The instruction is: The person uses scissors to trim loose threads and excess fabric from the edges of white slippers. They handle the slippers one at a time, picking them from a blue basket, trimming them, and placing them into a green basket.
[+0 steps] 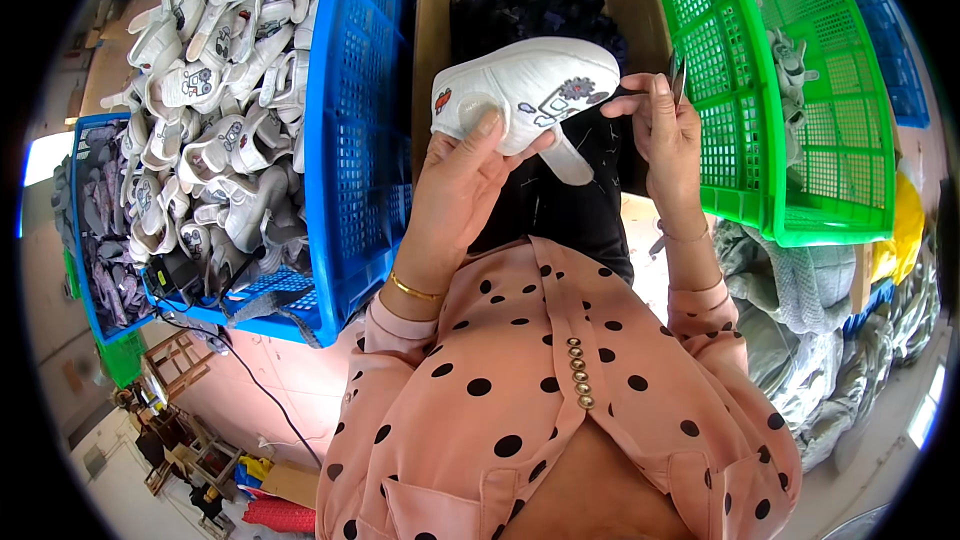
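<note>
My left hand (470, 175) is closed on a white shoe upper (525, 85), with the thumb on its outside and the fingers in under it. Embroidered gear and vehicle motifs in grey and a small red patch decorate its side, and a white strap (567, 158) hangs below. Just right of the toe, my right hand (668, 135) is closed round small thread snips (680, 80), whose pointed metal tips stick up past the fingers. The grip on the snips is mostly hidden by the hand. The right fingertips are near the upper but apart from it.
A blue crate (365, 120) at the left is heaped with white shoe uppers (215, 90). Ahead stands a cardboard box (440, 0) holding dark material (535, 15). Green crates (730, 90) stand to the right, above plastic-wrapped bundles (800, 370). A black cable (260, 370) hangs at the left.
</note>
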The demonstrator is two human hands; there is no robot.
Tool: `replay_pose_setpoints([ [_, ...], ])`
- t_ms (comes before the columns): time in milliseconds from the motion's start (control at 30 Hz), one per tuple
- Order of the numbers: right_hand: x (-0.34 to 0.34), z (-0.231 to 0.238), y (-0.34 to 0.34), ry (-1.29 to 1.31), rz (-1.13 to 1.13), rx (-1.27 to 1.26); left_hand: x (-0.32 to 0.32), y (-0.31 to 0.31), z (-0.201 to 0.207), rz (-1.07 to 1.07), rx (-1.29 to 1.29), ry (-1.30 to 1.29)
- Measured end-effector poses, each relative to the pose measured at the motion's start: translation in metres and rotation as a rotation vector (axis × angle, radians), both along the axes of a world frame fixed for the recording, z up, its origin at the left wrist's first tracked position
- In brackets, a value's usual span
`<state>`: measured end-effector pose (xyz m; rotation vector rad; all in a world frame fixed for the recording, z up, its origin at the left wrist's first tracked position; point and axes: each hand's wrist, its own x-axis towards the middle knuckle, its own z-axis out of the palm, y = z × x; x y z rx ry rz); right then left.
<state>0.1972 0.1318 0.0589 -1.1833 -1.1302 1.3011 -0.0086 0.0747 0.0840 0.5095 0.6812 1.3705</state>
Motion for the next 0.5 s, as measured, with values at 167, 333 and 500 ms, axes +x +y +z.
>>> replay_pose_setpoints([
  [167, -0.007, 0.012, -0.013, -0.196, 0.008, 0.334, -0.001, 0.004, -0.004, -0.028, -0.059, -0.221],
  [333, -0.009, 0.015, -0.012, -0.148, 0.120, 0.318, 0.002, 0.006, -0.009, -0.108, -0.044, -0.378],
  [500, -0.018, 0.010, -0.021, -0.084, 0.212, 0.301, 0.005, 0.011, -0.010, -0.117, -0.042, -0.494],
])
